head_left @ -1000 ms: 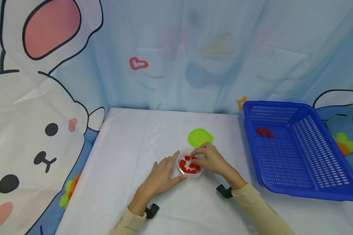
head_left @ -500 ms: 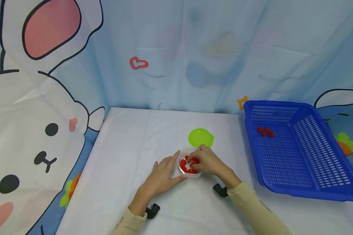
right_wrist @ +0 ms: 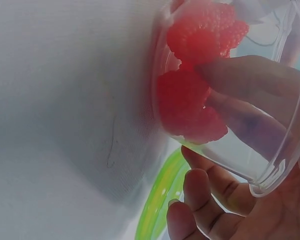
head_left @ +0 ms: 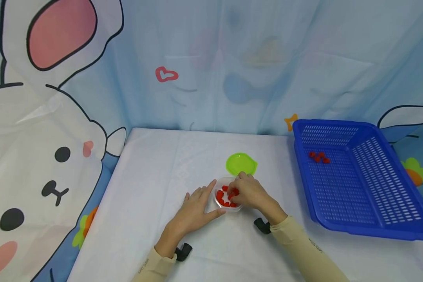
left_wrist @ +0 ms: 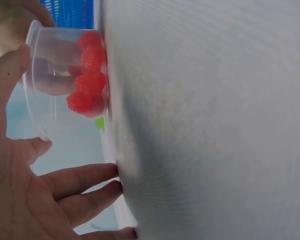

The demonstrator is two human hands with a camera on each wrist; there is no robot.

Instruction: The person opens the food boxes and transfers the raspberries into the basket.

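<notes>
A clear plastic cup (head_left: 216,207) stands on the white table with several red raspberries (left_wrist: 91,57) in its bottom. My left hand (head_left: 194,213) is spread at its left side, thumb and index fingertip resting at the rim. The other left fingers (left_wrist: 80,182) reach down to the tablecloth. My right hand (head_left: 252,192) dips into the cup from the right. Its thumb and a finger pinch at a raspberry (right_wrist: 185,97) inside, while the other fingers stay outside the wall. A green lid (head_left: 241,163) lies just behind the cup.
A blue plastic basket (head_left: 356,188) stands on the right of the table. Several raspberries (head_left: 319,156) lie in its back left corner. A blue printed curtain (head_left: 204,98) hangs behind the table, and a bunny-printed sheet (head_left: 31,156) covers the left side.
My right hand has moved left and down from the rim, its fingertips now deeper among the raspberries. The left hand keeps its place at the cup.
</notes>
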